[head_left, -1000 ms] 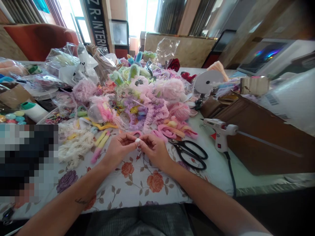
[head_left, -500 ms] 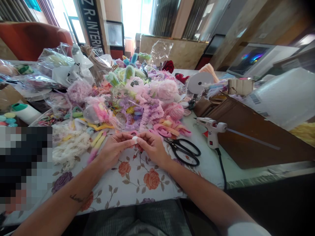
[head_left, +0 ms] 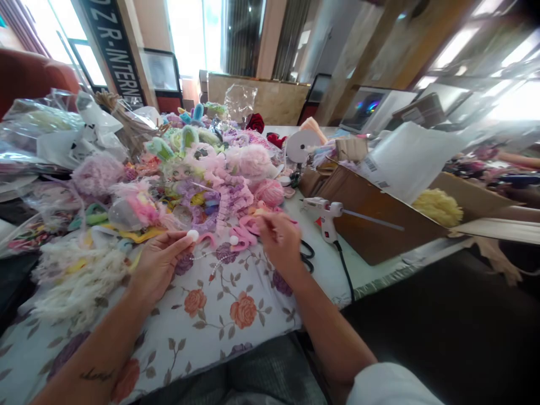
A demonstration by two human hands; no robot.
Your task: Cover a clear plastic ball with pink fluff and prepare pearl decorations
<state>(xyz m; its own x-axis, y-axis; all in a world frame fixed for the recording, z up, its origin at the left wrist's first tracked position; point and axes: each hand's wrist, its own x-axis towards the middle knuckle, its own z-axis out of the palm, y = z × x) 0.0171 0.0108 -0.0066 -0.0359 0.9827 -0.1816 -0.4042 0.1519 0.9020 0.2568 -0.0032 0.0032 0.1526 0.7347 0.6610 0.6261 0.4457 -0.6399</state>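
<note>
Between the thumb and fingertips of my left hand (head_left: 162, 259) is a small round white piece (head_left: 193, 235). A second white ball (head_left: 233, 240) lies beside the pink felt strips (head_left: 244, 233). My right hand (head_left: 280, 242) hovers over the right end of those strips, its fingers bent and blurred, so what they hold, if anything, cannot be made out. Black-handled scissors (head_left: 309, 256) lie partly hidden behind my right hand. A thin string of white beads (head_left: 217, 264) rests on the flowered cloth (head_left: 211, 326) between my hands.
A white glue gun (head_left: 327, 216) with its cord stands right of the scissors, before a cardboard box (head_left: 371, 219). Beyond my hands is a heap of yarn (head_left: 253, 163), lace and plush pieces. Cream fluffy yarn (head_left: 80, 275) lies at the left.
My hands have moved apart; the left keeps a white piece while the right has gone right, over the scissors' blades. The view has turned to the right.
</note>
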